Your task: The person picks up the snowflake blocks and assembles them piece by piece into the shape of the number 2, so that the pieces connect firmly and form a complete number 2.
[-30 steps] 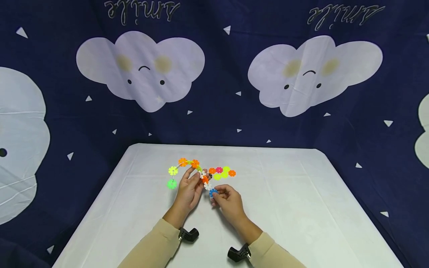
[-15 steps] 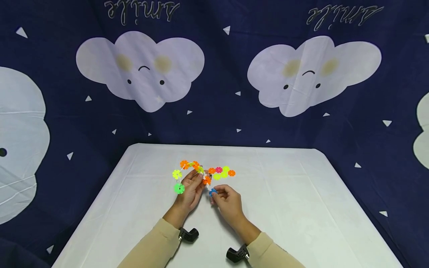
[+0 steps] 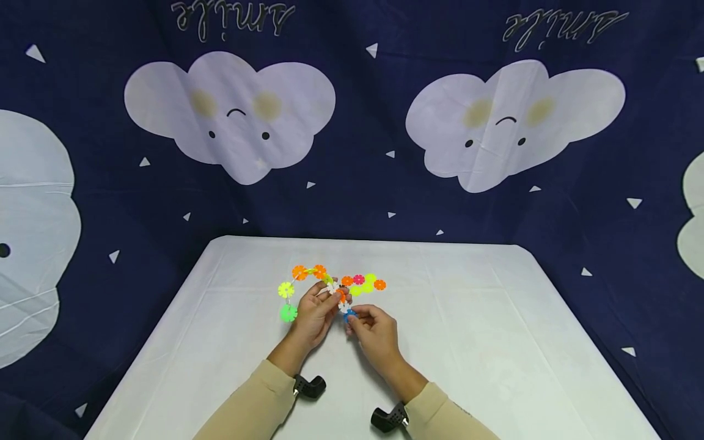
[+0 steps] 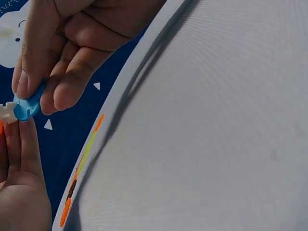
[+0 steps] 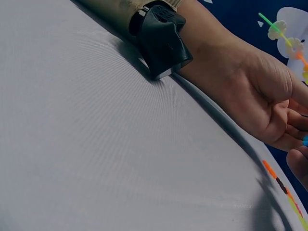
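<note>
A curved chain of flower-shaped interlocking discs (image 3: 286, 289) arches over my left hand (image 3: 315, 315), from a green disc (image 3: 288, 313) through yellow and orange ones to white and orange discs near my fingertips. My left hand holds the chain by this nearer stretch, thumb on top. At the chain's end, a blue disc (image 4: 30, 107) meets a white disc (image 4: 7, 113). My right hand (image 3: 376, 333) pinches the blue disc between thumb and fingers. In the right wrist view, the left palm shows large and only a sliver of blue disc (image 5: 306, 140) appears at the edge.
Loose discs lie flat on the white table (image 3: 467, 342) just beyond my hands: yellow (image 3: 370, 282), pink (image 3: 359, 279), orange (image 3: 380, 285) and a dark one. A dark blue cloth with clouds (image 3: 231, 116) hangs behind. Black wrist cameras (image 3: 310, 387) sit at both cuffs.
The chain's free end swung right, then back left, as the chain turned in my left hand. My left thumb shifted toward the orange disc near the blue one. The right hand stayed nearly still.
</note>
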The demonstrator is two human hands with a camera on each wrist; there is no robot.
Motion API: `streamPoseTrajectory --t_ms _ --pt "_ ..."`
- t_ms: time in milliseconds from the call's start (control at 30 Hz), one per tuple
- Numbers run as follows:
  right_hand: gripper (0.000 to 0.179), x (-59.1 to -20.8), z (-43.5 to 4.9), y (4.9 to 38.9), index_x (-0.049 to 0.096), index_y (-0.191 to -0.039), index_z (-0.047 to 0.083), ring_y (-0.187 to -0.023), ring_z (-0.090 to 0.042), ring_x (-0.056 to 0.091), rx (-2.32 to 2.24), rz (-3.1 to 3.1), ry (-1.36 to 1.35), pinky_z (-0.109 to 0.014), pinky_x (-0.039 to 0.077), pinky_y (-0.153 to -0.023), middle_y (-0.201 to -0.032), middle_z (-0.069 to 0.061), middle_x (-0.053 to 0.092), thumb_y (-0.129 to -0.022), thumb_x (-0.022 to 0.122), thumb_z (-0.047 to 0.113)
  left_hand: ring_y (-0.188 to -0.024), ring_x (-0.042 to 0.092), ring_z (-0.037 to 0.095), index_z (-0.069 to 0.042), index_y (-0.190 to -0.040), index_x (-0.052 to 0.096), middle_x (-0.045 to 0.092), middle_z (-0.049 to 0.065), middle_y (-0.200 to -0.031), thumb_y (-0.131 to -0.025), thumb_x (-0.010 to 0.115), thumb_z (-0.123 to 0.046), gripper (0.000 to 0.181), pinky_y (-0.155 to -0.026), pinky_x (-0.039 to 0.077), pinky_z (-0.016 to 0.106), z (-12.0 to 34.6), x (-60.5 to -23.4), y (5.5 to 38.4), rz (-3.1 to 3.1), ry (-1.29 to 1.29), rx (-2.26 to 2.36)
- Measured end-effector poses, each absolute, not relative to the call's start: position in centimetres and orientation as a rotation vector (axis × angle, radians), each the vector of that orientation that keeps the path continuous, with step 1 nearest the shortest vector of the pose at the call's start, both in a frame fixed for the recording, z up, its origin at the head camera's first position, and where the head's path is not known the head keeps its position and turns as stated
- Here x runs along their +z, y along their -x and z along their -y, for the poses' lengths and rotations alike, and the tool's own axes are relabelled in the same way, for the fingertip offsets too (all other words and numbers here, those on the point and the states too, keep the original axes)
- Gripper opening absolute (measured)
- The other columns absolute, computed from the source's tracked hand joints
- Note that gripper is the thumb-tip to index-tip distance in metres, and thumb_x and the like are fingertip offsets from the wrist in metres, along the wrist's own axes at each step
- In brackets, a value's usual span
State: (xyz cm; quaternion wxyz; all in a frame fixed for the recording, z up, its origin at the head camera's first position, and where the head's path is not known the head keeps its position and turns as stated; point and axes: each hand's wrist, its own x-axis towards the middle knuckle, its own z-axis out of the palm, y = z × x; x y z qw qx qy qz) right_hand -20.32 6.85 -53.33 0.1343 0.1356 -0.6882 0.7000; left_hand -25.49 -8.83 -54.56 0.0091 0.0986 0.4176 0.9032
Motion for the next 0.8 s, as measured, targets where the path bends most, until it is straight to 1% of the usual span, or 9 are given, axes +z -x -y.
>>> streamPoseTrajectory --t_ms 33,100,133,267,367,467,567,700,800 --pt "0.015 -53.1 -6.8 20.2 0.069 -0.105 -0.018 -0.07 -0.057 0.067 2.013 2.0 -0.399 -0.047 0.063 -0.061 -0.087 -0.03 0.07 -0.09 0.07 -0.022 -0.1 0.074 0.026 0.017 -0.14 0.038 0.071 0.027 -0.113 -0.102 0.056 0.016 0.042 -0.098 0.056 0.037 8.9 -54.6 25.5 -1.325 -0.307 2.812" --pt "0.015 -52.9 -6.7 20.1 0.068 -0.104 -0.02 -0.069 -0.059 0.066 1.996 1.992 -0.409 -0.049 0.063 -0.06 -0.086 -0.031 0.069 -0.09 0.068 -0.023 -0.099 0.075 0.026 0.015 -0.139 0.039 0.073 0.024 -0.11 -0.101 0.058 0.015 0.042 -0.096 0.057 0.036 8.9 -54.6 25.5 -1.348 -0.284 2.801" --pt "0.015 -53.0 -6.7 20.1 0.068 -0.104 -0.02 -0.068 -0.058 0.066 1.984 1.991 -0.411 -0.048 0.063 -0.059 -0.085 -0.031 0.07 -0.09 0.069 -0.023 -0.098 0.075 0.026 0.014 -0.138 0.041 0.073 0.023 -0.109 -0.101 0.059 0.014 0.041 -0.095 0.057 0.036 8.9 -54.6 25.6 -1.364 -0.274 2.796" --pt "0.015 -53.8 -6.8 20.5 0.071 -0.103 -0.015 -0.067 -0.052 0.069 1.976 1.962 -0.404 -0.04 0.063 -0.059 -0.084 -0.023 0.072 -0.09 0.072 -0.02 -0.095 0.076 0.027 0.004 -0.132 0.044 0.074 0.022 -0.107 -0.1 0.062 0.014 0.038 -0.093 0.059 0.036 8.8 -54.5 25.5 -1.385 -0.212 2.789" --pt "0.014 -54.1 -6.8 20.5 0.073 -0.103 -0.011 -0.067 -0.049 0.07 1.984 1.938 -0.411 -0.037 0.063 -0.059 -0.084 -0.02 0.073 -0.09 0.074 -0.016 -0.094 0.076 0.027 0.0 -0.129 0.044 0.074 0.021 -0.106 -0.099 0.062 0.015 0.038 -0.092 0.059 0.037 8.7 -54.4 25.4 -1.387 -0.182 2.788" --pt "0.013 -54.2 -6.7 20.5 0.073 -0.104 -0.011 -0.067 -0.047 0.071 1.972 1.916 -0.43 -0.038 0.063 -0.06 -0.086 -0.021 0.072 -0.091 0.075 -0.015 -0.093 0.076 0.028 0.0 -0.127 0.043 0.073 0.022 -0.106 -0.099 0.061 0.016 0.037 -0.09 0.06 0.037 8.6 -54.4 25.3 -1.397 -0.182 2.787" --pt "0.013 -54.2 -6.6 20.4 0.073 -0.104 -0.012 -0.067 -0.046 0.071 1.95 1.92 -0.414 -0.041 0.063 -0.06 -0.085 -0.021 0.073 -0.091 0.074 -0.015 -0.093 0.076 0.028 0.0 -0.126 0.043 0.073 0.023 -0.107 -0.099 0.061 0.016 0.037 -0.09 0.06 0.037 8.5 -54.3 25.3 -1.404 -0.195 2.783" --pt "0.014 -54.3 -6.4 20.4 0.072 -0.102 -0.014 -0.066 -0.046 0.071 1.902 1.954 -0.367 -0.046 0.063 -0.059 -0.083 -0.022 0.072 -0.089 0.073 -0.02 -0.092 0.076 0.027 -0.002 -0.124 0.042 0.074 0.02 -0.104 -0.099 0.061 0.017 0.037 -0.088 0.06 0.036 8.5 -54.4 25.2 -1.394 -0.205 2.778" --pt "0.015 -54.5 -6.3 20.5 0.071 -0.101 -0.016 -0.064 -0.049 0.069 1.849 1.969 -0.355 -0.043 0.062 -0.057 -0.082 -0.026 0.071 -0.087 0.071 -0.024 -0.092 0.076 0.026 -0.002 -0.125 0.04 0.075 0.017 -0.102 -0.099 0.06 0.017 0.038 -0.086 0.061 0.033 8.6 -54.4 25.2 -1.406 -0.21 2.764"
